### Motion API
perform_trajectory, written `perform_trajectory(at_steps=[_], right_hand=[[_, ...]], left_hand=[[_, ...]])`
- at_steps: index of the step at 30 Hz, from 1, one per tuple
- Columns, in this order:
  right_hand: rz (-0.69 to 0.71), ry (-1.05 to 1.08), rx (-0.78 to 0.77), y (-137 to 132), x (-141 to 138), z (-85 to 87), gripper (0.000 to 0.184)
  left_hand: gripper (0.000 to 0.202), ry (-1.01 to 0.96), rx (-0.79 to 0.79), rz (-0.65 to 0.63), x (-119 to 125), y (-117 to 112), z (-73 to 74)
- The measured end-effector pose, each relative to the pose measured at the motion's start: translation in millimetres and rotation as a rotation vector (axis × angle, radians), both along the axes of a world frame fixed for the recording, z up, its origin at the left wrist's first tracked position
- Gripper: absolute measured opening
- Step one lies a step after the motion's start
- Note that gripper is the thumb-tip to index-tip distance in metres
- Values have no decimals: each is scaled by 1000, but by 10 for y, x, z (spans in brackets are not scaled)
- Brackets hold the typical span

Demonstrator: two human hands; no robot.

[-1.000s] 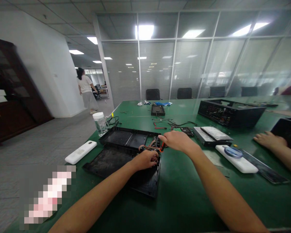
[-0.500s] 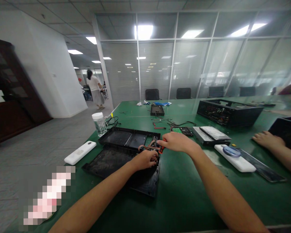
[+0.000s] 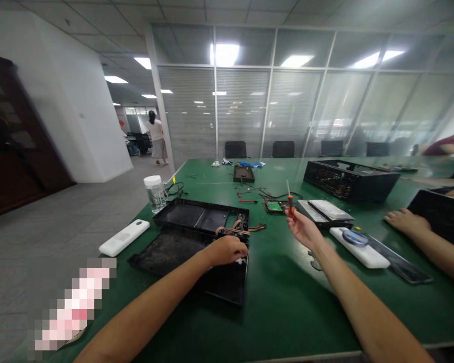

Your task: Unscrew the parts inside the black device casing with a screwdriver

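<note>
My right hand is raised over the table, closed around the orange and black handle of a screwdriver whose blade points up. My left hand is closed, fingers curled down, at the right side of an opened black plastic case. What its fingertips hold, if anything, is hidden; a small pale patch shows just below them. Beyond that hand, a bundle of striped wires crosses the case's right end and sticks out over its edge. The case lies in two hinged-looking halves.
A water bottle and a white device stand left. At right are a green circuit board, a metal drive, a white device with a round blue piece, a black computer chassis and a co-worker's hand.
My right hand has moved right and up, away from the case, with the screwdriver now pointing upward. My left hand stays at the case, fingers drawn in more.
</note>
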State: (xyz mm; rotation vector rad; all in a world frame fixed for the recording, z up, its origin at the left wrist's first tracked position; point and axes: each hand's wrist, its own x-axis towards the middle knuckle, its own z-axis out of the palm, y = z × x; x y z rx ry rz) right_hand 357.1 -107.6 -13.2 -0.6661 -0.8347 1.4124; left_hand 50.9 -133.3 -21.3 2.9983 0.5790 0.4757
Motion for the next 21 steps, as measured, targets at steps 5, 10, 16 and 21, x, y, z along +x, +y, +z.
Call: perform_trajectory(at_steps=[5,10,16,21], right_hand=[[125,40,65,-99,-309,25,20],[231,-230,129,-223,-563,32,32],[284,-1227,581,-883,-1058,245,29],[255,-1776,919,-1735,-1392,15,37]], left_hand=[[11,45,81,37,-6,-34,-12],[13,-138,99,139,-74,11,127],[30,-94,-11,432,-548,387,371],[31,172,-277,570,-901,718,291]])
